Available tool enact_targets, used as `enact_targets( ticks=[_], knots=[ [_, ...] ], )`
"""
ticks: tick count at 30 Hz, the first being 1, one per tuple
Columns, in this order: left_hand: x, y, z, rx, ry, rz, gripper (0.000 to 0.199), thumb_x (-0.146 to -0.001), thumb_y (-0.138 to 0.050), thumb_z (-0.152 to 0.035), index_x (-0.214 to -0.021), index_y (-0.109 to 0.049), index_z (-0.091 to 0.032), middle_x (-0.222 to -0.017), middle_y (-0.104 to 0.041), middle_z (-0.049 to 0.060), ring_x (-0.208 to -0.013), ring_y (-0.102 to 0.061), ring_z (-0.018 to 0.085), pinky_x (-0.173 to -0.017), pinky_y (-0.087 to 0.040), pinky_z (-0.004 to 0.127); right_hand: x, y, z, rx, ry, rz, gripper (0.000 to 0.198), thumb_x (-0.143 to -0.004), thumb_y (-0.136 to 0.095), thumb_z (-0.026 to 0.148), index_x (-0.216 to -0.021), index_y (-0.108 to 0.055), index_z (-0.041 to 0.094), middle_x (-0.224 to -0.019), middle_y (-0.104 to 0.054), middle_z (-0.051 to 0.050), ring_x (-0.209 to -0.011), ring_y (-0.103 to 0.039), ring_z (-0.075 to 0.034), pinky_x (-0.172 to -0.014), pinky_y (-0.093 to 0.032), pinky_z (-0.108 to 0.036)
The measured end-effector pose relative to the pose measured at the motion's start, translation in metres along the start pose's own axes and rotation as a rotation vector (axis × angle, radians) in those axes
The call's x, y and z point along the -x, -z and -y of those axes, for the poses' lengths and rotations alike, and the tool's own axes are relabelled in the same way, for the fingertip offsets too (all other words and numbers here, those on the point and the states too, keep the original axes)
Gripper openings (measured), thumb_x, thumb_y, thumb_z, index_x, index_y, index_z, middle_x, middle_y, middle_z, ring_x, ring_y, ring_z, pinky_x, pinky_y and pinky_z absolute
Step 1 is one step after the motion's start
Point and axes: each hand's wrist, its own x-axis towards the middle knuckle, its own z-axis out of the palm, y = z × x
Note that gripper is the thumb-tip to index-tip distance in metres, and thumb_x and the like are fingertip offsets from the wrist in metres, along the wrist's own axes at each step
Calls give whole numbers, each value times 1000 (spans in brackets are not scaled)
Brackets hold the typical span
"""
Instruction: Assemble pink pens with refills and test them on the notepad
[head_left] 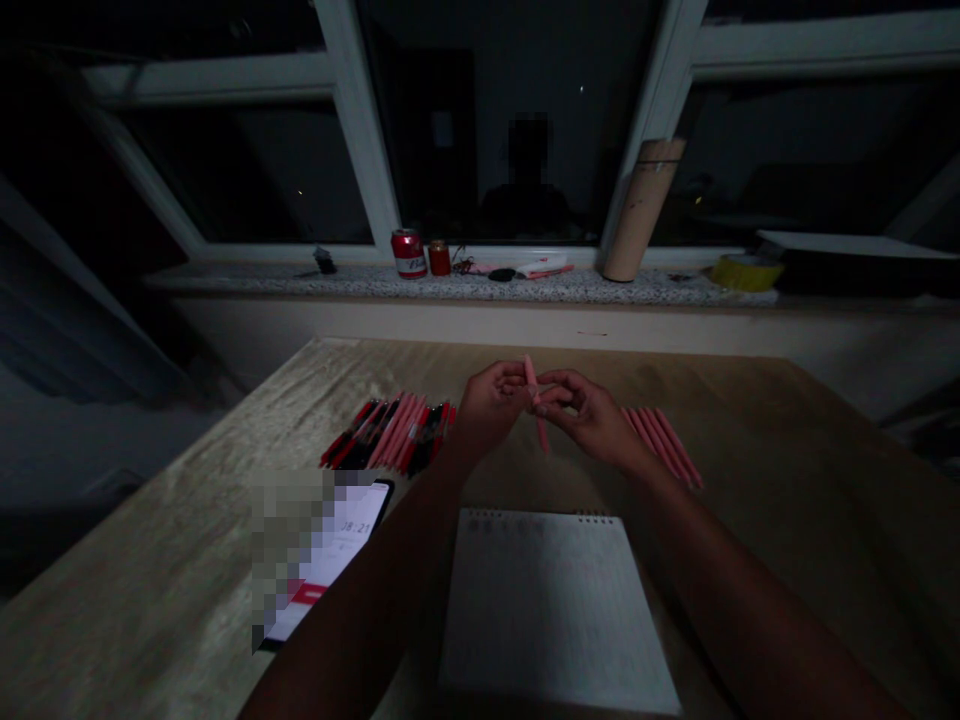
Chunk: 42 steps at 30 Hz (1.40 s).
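Note:
Above the table, both my hands close their fingers on one slim pink pen (541, 434). My left hand (491, 405) pinches it from the left, and my right hand (592, 415) grips it from the other side near its middle. The pen stands tilted, its top end leaning slightly left; fingers cover its middle. Left of my left hand lies a row of pink, red and black pens (394, 430), partly behind that hand. Several pink pens (664, 445) lie side by side just right of my right hand.
A spiral notebook (555, 610) lies open below my hands. A partly blurred phone (352, 540) is beside my left forearm. On the windowsill (360, 283) stand a red can (409, 254), a small jar (439, 259), a tall cylinder (643, 210) and a yellow tape roll (745, 273).

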Motion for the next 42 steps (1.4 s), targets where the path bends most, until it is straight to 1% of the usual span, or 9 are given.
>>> enact_targets(
  ticks=[5, 13, 16, 19, 23, 27, 31, 38, 42],
  knots=[
    [-3, 4, 10, 161, 60, -18, 28, -59, -71, -20, -84, -60, -12, -72, -64, 3, -65, -59, 11, -64, -46, 23, -2, 0, -6, -169, -58, 6, 42, -76, -64, 37, -109, -49, 17, -80, -68, -4, -78, -63, -17, -76, -46, -31],
    [-2, 5, 38, 443, 227, -70, 23, -61, -72, -21, -76, -59, -10, -69, -63, 3, -61, -59, 11, -62, -48, 26, -5, -1, -18, -267, -248, -14, 53, -67, -69, 40, -110, -49, 15, -72, -67, -1, -60, -60, -13, -58, -43, -25],
    [-4, 9, 49, 507, 277, -182, 19, -62, -70, -16, -76, -59, -11, -70, -62, 2, -60, -58, 9, -59, -45, 22, -5, -2, -24, -251, -299, -61, 51, -66, -68, 42, -107, -52, 15, -65, -64, 2, -51, -54, -10, -51, -39, -23],
    [-6, 16, 64, 569, 286, -284, 16, -64, -68, -10, -76, -57, -12, -70, -62, 1, -62, -59, 10, -60, -45, 22, -4, -2, -31, -198, -282, -93, 46, -67, -67, 41, -101, -55, 14, -60, -59, 4, -50, -51, -10, -50, -38, -22],
    [-8, 23, 81, 638, 268, -385, 17, -66, -66, -7, -77, -55, -14, -68, -61, 0, -61, -59, 9, -61, -45, 22, 0, -1, -37, -92, -250, -113, 43, -62, -71, 35, -97, -57, 15, -65, -63, 1, -57, -56, -12, -55, -42, -24],
    [-6, 20, 83, 672, 282, -436, 17, -66, -66, -7, -76, -54, -14, -67, -61, -1, -59, -58, 8, -61, -45, 22, 5, 2, -42, -9, -261, -167, 35, -58, -72, 30, -88, -61, 15, -69, -65, -2, -59, -58, -13, -56, -44, -24],
    [1, 16, 82, 672, 291, -424, 17, -65, -66, -8, -74, -54, -15, -69, -61, -2, -62, -60, 9, -63, -46, 22, 12, 3, -48, 44, -267, -213, 29, -63, -69, 36, -82, -64, 14, -69, -66, -4, -59, -57, -13, -55, -44, -25],
    [13, 20, 87, 608, 309, -364, 18, -63, -67, -12, -74, -53, -15, -69, -62, -2, -66, -62, 9, -67, -49, 22, 24, -2, -58, 48, -273, -305, 40, -68, -64, 46, -93, -66, 14, -73, -67, -5, -58, -56, -14, -52, -42, -24],
    [14, 23, 88, 614, 273, -309, 19, -63, -69, -13, -74, -54, -15, -72, -64, -1, -68, -63, 9, -67, -50, 21, 26, -5, -63, 98, -205, -322, 38, -72, -60, 51, -83, -66, 15, -69, -65, -4, -58, -55, -14, -52, -40, -24]
  ],
)
